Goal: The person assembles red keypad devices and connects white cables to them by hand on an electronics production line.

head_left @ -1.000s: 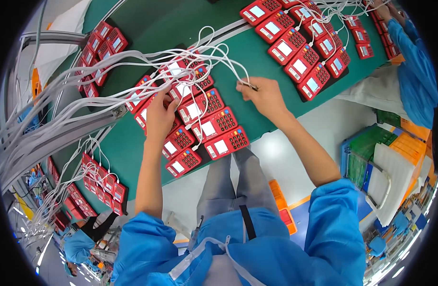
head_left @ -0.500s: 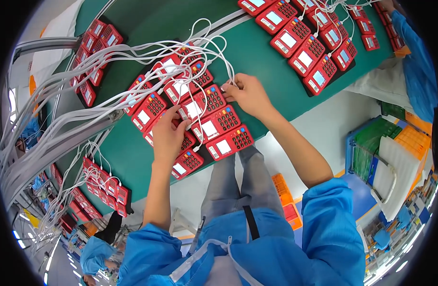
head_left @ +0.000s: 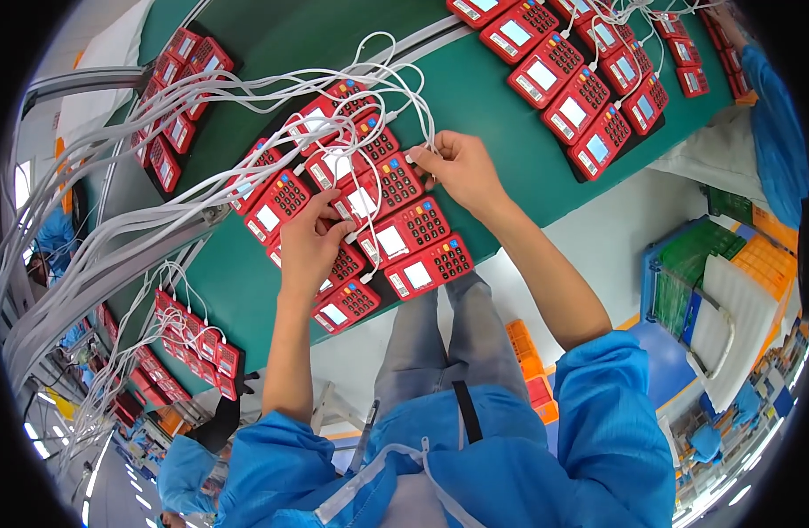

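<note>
Two columns of red payment terminals with keypads and lit screens lie in front of me on the green bench. My right hand [head_left: 462,172] pinches the plug end of a white cable [head_left: 429,110] at the right end of one red payment terminal [head_left: 394,182]. Whether the plug sits in the terminal is hidden by my fingers. My left hand [head_left: 312,246] grips the left end of that same terminal, its finger and thumb on either side. Nearer to me are two more terminals, one a red payment terminal [head_left: 429,266] with a lit screen at the bench edge.
A thick bundle of white cables [head_left: 158,207] comes in from the left over the terminals. More red terminals [head_left: 567,110] lie at the right and left along the green bench [head_left: 475,97]. A co-worker's blue sleeve [head_left: 774,114] shows at far right. Crates [head_left: 677,273] stand on the floor.
The view has shifted slightly. My right hand's fingers have closed in nearer the terminal's right end with the cable. My left hand stays at the left end.
</note>
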Motion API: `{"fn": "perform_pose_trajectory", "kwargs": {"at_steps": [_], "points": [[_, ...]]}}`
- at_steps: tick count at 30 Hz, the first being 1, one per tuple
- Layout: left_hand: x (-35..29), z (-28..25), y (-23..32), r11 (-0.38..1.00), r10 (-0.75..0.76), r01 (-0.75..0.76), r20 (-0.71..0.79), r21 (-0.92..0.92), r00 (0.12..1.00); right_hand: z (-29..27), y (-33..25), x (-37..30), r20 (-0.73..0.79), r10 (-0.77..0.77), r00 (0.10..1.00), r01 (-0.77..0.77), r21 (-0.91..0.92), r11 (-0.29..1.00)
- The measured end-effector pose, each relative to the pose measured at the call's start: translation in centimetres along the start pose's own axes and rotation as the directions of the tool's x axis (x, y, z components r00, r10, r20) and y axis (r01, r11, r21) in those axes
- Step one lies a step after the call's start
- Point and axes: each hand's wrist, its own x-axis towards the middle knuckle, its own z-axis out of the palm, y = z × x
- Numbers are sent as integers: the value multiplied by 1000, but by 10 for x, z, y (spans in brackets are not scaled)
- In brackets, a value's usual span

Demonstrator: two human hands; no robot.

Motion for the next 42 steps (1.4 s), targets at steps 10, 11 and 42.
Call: {"fn": "perform_pose_trajectory", "kwargs": {"at_steps": [10,11,42], "points": [[3,8,-18,997,25,-29,-54,-68,998,-3,-17,13,65,68,996,-64,-59,996],[3,5,-11,999,16,-19,-45,-50,999,-4,-19,15,77,89,993,-80,-107,991],[-57,47,4,856,327,-207,-186,474,927,-18,14,-42,-87,130,988,-141,-125,982]]}}
